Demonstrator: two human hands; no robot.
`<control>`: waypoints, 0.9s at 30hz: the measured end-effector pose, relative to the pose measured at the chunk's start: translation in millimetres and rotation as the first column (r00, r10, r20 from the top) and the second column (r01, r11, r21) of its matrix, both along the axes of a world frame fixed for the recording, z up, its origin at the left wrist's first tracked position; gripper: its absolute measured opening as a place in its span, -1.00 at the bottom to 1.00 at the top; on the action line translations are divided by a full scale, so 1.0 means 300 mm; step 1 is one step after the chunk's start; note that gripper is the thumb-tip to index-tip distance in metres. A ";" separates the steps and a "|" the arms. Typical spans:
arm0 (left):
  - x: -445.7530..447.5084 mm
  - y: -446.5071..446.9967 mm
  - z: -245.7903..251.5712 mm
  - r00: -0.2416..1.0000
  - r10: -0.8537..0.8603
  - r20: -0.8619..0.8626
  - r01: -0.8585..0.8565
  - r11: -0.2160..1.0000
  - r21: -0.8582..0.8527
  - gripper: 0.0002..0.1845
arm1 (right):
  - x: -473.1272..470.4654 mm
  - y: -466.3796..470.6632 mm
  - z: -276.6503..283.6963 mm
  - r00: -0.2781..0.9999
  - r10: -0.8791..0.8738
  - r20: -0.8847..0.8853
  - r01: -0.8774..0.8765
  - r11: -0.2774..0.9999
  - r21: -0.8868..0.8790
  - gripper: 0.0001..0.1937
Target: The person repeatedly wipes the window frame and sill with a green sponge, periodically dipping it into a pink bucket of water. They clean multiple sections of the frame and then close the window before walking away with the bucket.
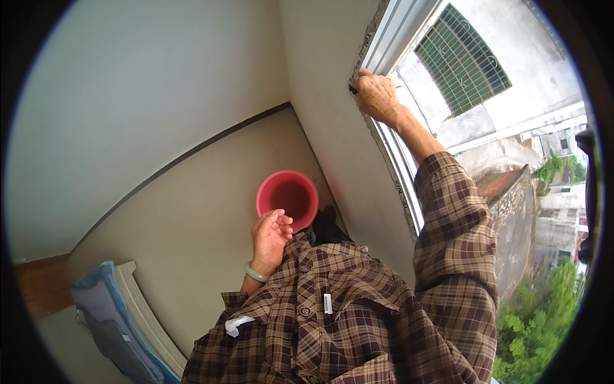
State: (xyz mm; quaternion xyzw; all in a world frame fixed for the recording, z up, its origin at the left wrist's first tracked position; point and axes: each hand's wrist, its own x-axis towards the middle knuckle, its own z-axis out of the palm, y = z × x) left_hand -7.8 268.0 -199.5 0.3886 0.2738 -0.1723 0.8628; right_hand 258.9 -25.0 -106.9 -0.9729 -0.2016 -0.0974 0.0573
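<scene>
My right hand [377, 96] is at the corner of the window frame [395, 36], its fingers curled against the rough edge where frame and wall meet. Something small and dark shows at its fingertips; whether it is a held thing or a gap cannot be told. My left hand [271, 237], a pale bangle [256, 272] on its wrist, hovers palm up in front of my plaid shirt, fingers loosely bent and holding nothing visible. Below it a round pink bucket [262, 192] stands on the floor, its inside dark.
Beside me on the right is the wall [336, 144] with the window opening; outside are a barred window [463, 60] and trees [537, 321]. A bed edge or bench [148, 317] with blue-grey cloth [108, 321] lies at lower left.
</scene>
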 end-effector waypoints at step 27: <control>0.307 -0.185 0.329 0.865 -0.130 0.484 0.104 0.991 0.082 -0.63 | -0.395 0.131 0.214 0.703 0.349 -0.619 0.595 0.188 0.782 -0.76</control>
